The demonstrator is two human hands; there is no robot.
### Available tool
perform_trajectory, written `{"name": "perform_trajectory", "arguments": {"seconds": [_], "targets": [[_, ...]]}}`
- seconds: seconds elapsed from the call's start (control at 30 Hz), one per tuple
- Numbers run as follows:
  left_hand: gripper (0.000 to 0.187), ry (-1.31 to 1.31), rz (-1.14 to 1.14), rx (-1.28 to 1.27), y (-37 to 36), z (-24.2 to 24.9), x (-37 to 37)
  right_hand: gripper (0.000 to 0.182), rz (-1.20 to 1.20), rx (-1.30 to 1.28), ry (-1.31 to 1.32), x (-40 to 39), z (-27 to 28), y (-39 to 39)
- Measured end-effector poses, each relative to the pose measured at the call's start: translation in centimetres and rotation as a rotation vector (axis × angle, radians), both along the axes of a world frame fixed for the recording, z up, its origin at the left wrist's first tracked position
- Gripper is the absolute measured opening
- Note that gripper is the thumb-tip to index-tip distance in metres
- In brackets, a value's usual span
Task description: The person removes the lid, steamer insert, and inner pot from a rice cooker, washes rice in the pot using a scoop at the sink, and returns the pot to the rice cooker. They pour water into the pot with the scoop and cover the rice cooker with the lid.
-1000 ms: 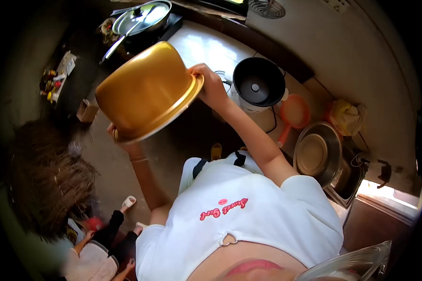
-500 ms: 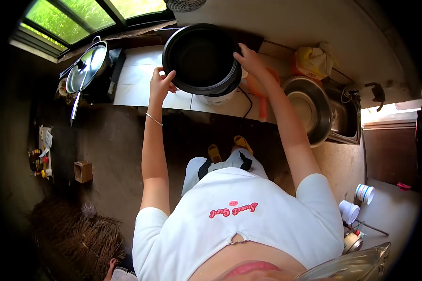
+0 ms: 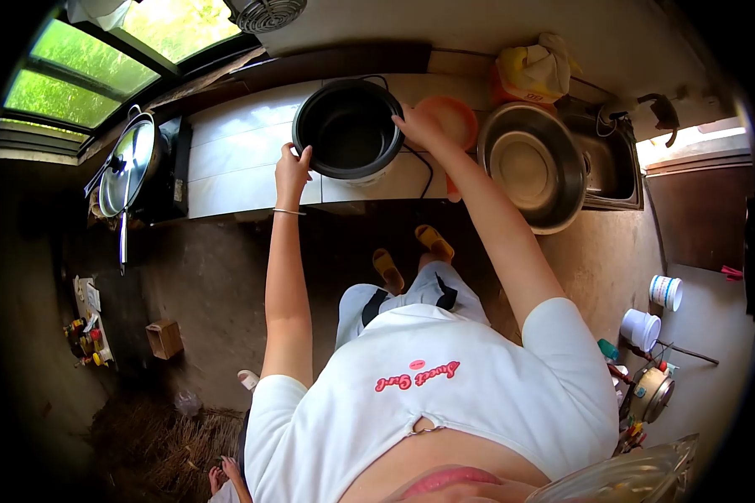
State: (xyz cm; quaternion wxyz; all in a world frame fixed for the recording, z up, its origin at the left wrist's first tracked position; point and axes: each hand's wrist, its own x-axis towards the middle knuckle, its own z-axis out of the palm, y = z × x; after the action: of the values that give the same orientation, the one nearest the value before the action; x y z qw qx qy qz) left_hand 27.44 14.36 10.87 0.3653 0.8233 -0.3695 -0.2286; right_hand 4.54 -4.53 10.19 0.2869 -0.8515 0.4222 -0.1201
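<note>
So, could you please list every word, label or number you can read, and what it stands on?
"Sweet Girl": on the white shirt, upside down in this view.
Pink oval beside it: too small to read.
Bucket with blue markings: too small to read.
Orange-red container: mark too small to read.

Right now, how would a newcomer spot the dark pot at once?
Start at the white-tiled counter ahead. Between the left hand and right hand is the round, open dark pot. Unlike the orange dipper and metal basin to its right, its inside is black.
</note>
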Motion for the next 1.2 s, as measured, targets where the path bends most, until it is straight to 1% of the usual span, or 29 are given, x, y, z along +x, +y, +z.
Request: {"name": "perform_trajectory", "arguments": {"seconds": [0.03,0.07,0.13,0.17,0.2,0.23,0.27,0.3,0.33,0.37,0.4,0.43,0.47,0.53,0.57,0.6,0.63,0.67,0.73,0.77,0.8,0.83,0.9,0.93,1.0,1.03,1.1,1.13,1.2], "targets": [[0.052,-0.083,-0.021,0.04,0.1,-0.1,-0.1,0.039,0.005,-0.004,0.048,0.0,-1.2,-0.2],[0.052,-0.082,-0.034,0.041,0.2,-0.2,-0.4,0.039,-0.009,-0.001,0.05,-0.4,-1.9,-0.5],[0.051,-0.664,0.022,0.136,0.8,0.5,-1.4,0.042,-0.095,0.056,-0.096,-1.8,-3.6,-1.5],[0.047,-0.698,0.08,0.036,1.5,1.2,-2.3,0.04,-0.162,0.071,-0.239,-3.5,-4.4,-2.4],[0.039,-0.58,0.106,0.046,1.9,2.8,-3.9,0.037,-0.28,0.177,-0.31,-5.5,-5.1,-3.0],[0.032,-0.425,0.064,-0.029,2.6,4.2,-6.5,0.034,-0.397,0.277,-0.385,-7.3,-5.5,-3.7],[0.027,-0.262,-0.053,-0.123,3.1,4.3,-9.3,0.034,-0.398,0.269,-0.385,-9.2,-5.5,-4.6],[0.027,-0.118,-0.15,-0.154,3.5,2.8,-12.4,0.031,-0.351,0.207,-0.28,-11.2,-5.6,-5.4],[0.03,0.005,-0.306,-0.062,3.6,1.6,-15.4,0.029,-0.301,0.148,-0.172,-12.5,-5.8,-5.8],[0.034,0.204,-0.464,0.111,2.9,0.1,-17.9,0.029,-0.294,0.144,-0.164,-13.0,-6.2,-5.9],[0.04,0.312,-0.548,0.167,2.0,-2.0,-20.1,0.028,-0.238,0.085,-0.146,-13.4,-6.6,-6.2],[0.046,0.225,-0.61,0.124,0.6,-4.7,-21.8,0.027,-0.179,0.022,-0.131,-13.7,-7.0,-6.7],[0.052,0.246,-0.578,0.161,-1.3,-7.1,-23.1,0.027,-0.18,0.036,-0.118,-13.6,-7.3,-7.0],[0.055,0.126,-0.428,-0.013,-5.1,-14.0,-25.2,0.028,-0.168,0.063,-0.072,-13.2,-7.8,-6.6],[0.054,0.301,-0.491,0.011,-7.2,-14.5,-25.3,0.028,-0.156,0.073,-0.041,-12.9,-7.9,-6.6],[0.054,0.477,-0.556,0.041,-9.1,-14.8,-25.2,0.03,-0.053,0.046,0.007,-12.8,-9.2,-7.2],[0.043,0.807,-0.412,0.098,-10.5,-14.1,-25.5,0.031,0.046,0.025,0.057,-12.9,-10.9,-7.5],[0.034,1.128,-0.252,0.163,-11.6,-13.3,-25.8,0.033,0.067,0.095,0.067,-12.7,-12.9,-7.9],[0.029,1.225,-0.17,0.164,-13.3,-13.9,-26.1,0.036,0.078,0.164,0.064,-11.4,-14.5,-8.6],[0.029,1.217,-0.171,0.173,-13.7,-14.0,-26.6,0.037,-0.051,0.293,0.112,-10.5,-14.6,-8.4],[0.028,1.255,-0.09,0.086,-13.7,-14.2,-27.1,0.039,-0.175,0.421,0.158,-9.9,-14.6,-8.2],[0.029,1.288,-0.005,-0.003,-13.6,-14.4,-27.3,0.039,-0.172,0.427,0.148,-9.7,-14.5,-7.6],[0.028,1.194,0.022,0.0,-14.0,-15.1,-27.2,0.044,-0.413,0.5,-0.194,-9.5,-14.0,-7.1],[0.027,1.121,0.054,0.004,-13.9,-15.1,-27.2,0.044,-0.397,0.51,-0.194,-9.5,-15.4,-7.6],[0.026,1.116,0.061,0.018,-13.9,-14.2,-26.7,0.051,-0.302,0.557,-0.081,-9.2,-17.8,-8.6],[0.025,1.108,0.043,0.051,-13.4,-13.6,-26.5,0.051,-0.27,0.565,-0.077,-9.0,-16.0,-8.0],[0.023,1.102,0.087,0.039,-13.0,-12.4,-26.4,0.054,-0.435,0.878,-0.462,-8.4,-12.2,-7.0],[0.02,1.109,0.103,0.044,-12.7,-11.7,-26.5,0.054,-0.411,0.887,-0.46,-8.0,-13.9,-7.3],[0.017,1.068,0.107,0.049,-11.7,-10.3,-26.7,0.048,-0.001,0.434,-0.058,-7.7,-16.9,-7.7]]}}
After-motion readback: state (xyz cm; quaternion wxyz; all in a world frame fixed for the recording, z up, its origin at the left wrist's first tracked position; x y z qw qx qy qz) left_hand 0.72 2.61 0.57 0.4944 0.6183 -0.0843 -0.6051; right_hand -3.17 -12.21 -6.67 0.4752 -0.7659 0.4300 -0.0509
